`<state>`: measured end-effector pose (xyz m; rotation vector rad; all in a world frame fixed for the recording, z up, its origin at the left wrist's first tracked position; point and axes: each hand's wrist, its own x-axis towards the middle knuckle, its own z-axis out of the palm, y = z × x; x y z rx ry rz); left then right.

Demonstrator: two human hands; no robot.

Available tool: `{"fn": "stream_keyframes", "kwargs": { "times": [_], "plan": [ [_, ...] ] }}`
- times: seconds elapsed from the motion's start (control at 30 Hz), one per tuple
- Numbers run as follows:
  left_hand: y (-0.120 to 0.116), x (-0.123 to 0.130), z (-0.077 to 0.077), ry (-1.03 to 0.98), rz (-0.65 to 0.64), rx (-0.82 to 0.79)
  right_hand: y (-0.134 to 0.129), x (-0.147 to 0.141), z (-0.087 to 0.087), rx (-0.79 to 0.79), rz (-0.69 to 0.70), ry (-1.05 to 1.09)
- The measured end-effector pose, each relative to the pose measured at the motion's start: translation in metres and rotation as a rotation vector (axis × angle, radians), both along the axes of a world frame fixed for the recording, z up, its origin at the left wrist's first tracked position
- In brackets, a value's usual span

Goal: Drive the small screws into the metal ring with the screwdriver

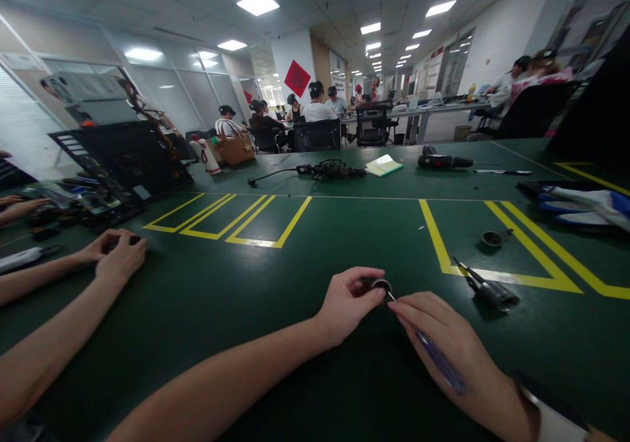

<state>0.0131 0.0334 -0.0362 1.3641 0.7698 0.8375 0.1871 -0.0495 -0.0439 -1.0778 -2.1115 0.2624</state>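
A small round metal cap [380,286], hollow side showing, is pinched in my left hand [344,305] above the green table. My right hand [445,334] grips a screwdriver [441,361] with a see-through purple handle, its thin shaft reaching into the cap. Whether the tip touches anything inside is too small to tell. To the right lies a metal cylinder [498,294] with thin rod-like parts sticking out toward the back left. Behind it rests a small cup-shaped metal piece [495,237].
At left, a co-worker's hands [118,252] hold a small dark thing. Farther back are a bundled black cable [329,169], a notepad [384,165], a power drill [443,160] and a pen [502,172]. Blue-white gloves [590,206] lie right; yellow tape [433,232] marks the table.
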Motion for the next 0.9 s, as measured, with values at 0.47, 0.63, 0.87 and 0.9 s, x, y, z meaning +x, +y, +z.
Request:
{"fn": "stream_keyframes", "kwargs": {
  "times": [0.47,0.63,0.87,0.9],
  "plan": [
    [0.0025,0.0023,-0.0067,0.000,0.074,0.072,-0.0006,-0.0031,0.0049,0.089,0.011,0.012],
    [0.0035,0.0023,-0.0096,-0.009,0.058,0.092,-0.0011,-0.0029,0.0059,0.091,-0.001,0.018],
    [0.0053,0.0021,-0.0094,-0.010,0.063,0.086,0.0002,-0.0009,0.0017,0.015,-0.033,0.032],
    [0.0054,0.0021,-0.0091,-0.013,0.054,0.077,0.0008,-0.0014,0.0011,0.025,-0.055,0.056]
  ]
}}
